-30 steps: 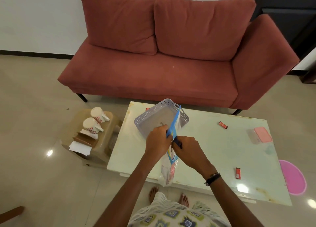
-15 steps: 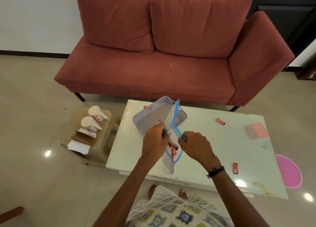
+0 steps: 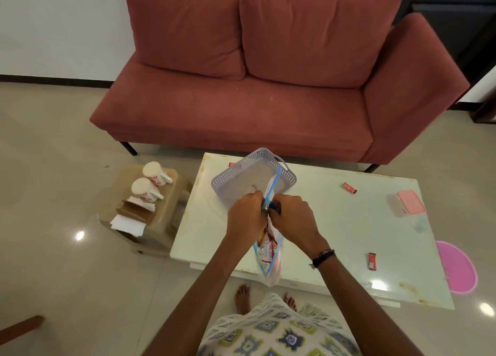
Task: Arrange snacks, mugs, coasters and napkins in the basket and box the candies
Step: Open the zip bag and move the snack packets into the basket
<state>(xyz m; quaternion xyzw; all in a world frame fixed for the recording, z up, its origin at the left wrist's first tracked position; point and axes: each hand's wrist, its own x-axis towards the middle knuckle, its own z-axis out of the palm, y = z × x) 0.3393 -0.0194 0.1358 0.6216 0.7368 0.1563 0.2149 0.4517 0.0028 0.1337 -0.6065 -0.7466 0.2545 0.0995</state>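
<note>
Both hands, left (image 3: pixel 245 216) and right (image 3: pixel 292 217), pinch the blue-edged mouth of a clear plastic zip bag of red snack packets (image 3: pixel 268 251). It hangs below their grip over the table's (image 3: pixel 335 221) near edge. Just beyond the hands stands a grey perforated plastic basket (image 3: pixel 241 180).

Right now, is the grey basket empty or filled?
Empty: the basket shows a bare floor; snacks remain inside the zip bag both hands hold.

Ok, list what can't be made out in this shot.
Head view only:
- Top of the clear bag: covered by the left hand and right hand.
- Snack packets inside: overlapped, count unclear.
- Candies on the table: too small to read.
- Pink-lidded box: contents unclear.
- Papers beside the mugs: too small to identify.
</note>
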